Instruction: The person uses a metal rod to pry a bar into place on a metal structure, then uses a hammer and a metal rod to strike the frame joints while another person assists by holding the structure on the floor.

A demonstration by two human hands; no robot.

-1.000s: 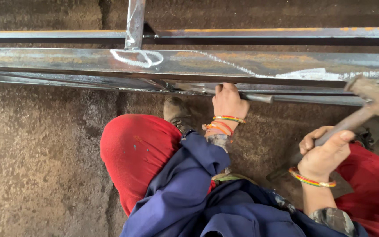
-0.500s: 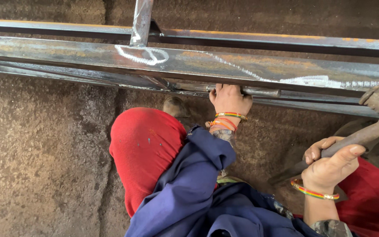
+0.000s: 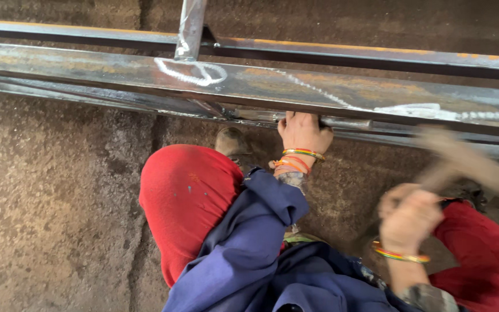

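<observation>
Under the curled fingers of the left hand (image 3: 303,132): a thin steel rod (image 3: 342,122), grey, lying level along the lower edge of the frame, gripped from below with fingers closed round it and knuckles toward the camera; coloured bangles on the wrist just behind. Directly above those fingers: a broad flat steel beam (image 3: 261,86), dull grey with rust-orange patches, running left to right, bearing a white chalk loop (image 3: 192,72) to the upper left of the fingers and a dotted chalk line to the upper right. Beyond the beam, farther from the fingers: a second narrower rail (image 3: 376,56), parallel, and an upright steel post (image 3: 190,26) rising from near the chalk loop. To the right of and below the left fingers, well apart: the right hand (image 3: 409,216), blurred, fingers wrapped shut about the handle of a hammer (image 3: 463,164), whose head sits up and to the right of that fist, near but apart from the beam; exact finger placement cannot be told through the blur. Below the left fingers: a blue sleeve (image 3: 255,231), and to its left a red-clad knee (image 3: 186,202). Just left of the left wrist: a worn brown shoe (image 3: 232,141). Beneath all: rough brown ground (image 3: 53,202).
</observation>
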